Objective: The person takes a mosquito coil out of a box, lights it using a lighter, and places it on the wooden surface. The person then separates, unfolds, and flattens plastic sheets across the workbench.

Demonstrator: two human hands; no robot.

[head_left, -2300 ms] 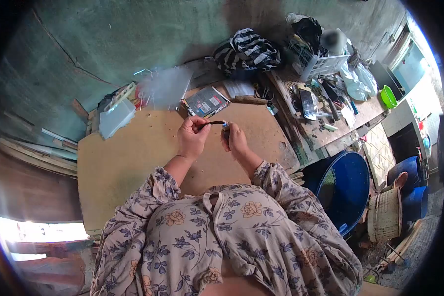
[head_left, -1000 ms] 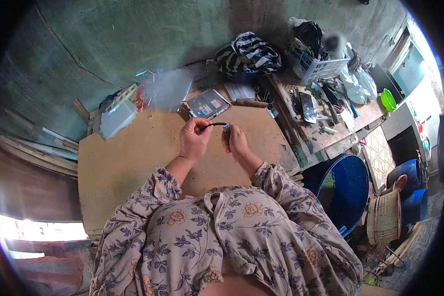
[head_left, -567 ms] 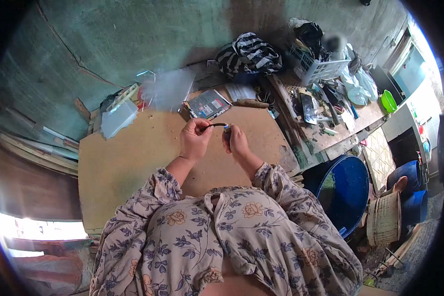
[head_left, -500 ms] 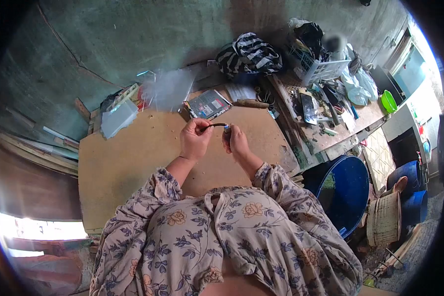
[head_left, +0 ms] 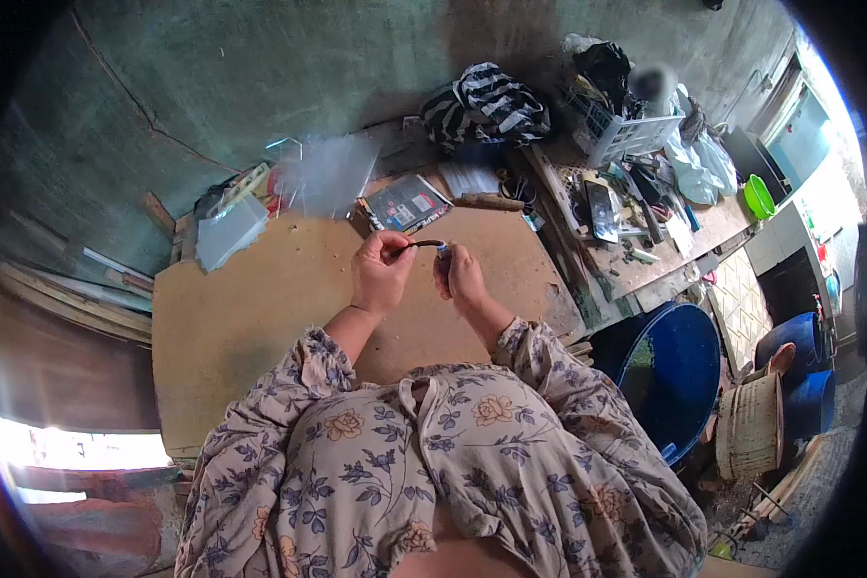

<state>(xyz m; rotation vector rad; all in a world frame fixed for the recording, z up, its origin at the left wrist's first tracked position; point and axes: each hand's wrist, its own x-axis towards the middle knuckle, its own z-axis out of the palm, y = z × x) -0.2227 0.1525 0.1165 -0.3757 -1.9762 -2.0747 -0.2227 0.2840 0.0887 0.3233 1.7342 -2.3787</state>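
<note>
Over the wooden tabletop (head_left: 260,318), both my hands are raised close together. A thin, dark, curved strip (head_left: 427,243) arcs between them. My left hand (head_left: 380,275) is closed, pinching one end of this strip between thumb and fingers. My right hand (head_left: 465,274) is closed around a small object with a blue and pale top (head_left: 443,251), whose lower part is hidden by the fingers. The strip's far end meets or lies right by that top; I cannot tell if they touch. Just beyond my hands lies a flat dark printed box (head_left: 405,204).
Clear plastic sheets (head_left: 328,178) and pale sheets (head_left: 231,231) lie at the back left. A striped bag (head_left: 486,108) sits against the wall. On the right are a crate (head_left: 634,138), a phone (head_left: 602,212), tools and a green bowl (head_left: 759,197). A blue barrel (head_left: 679,376) stands below.
</note>
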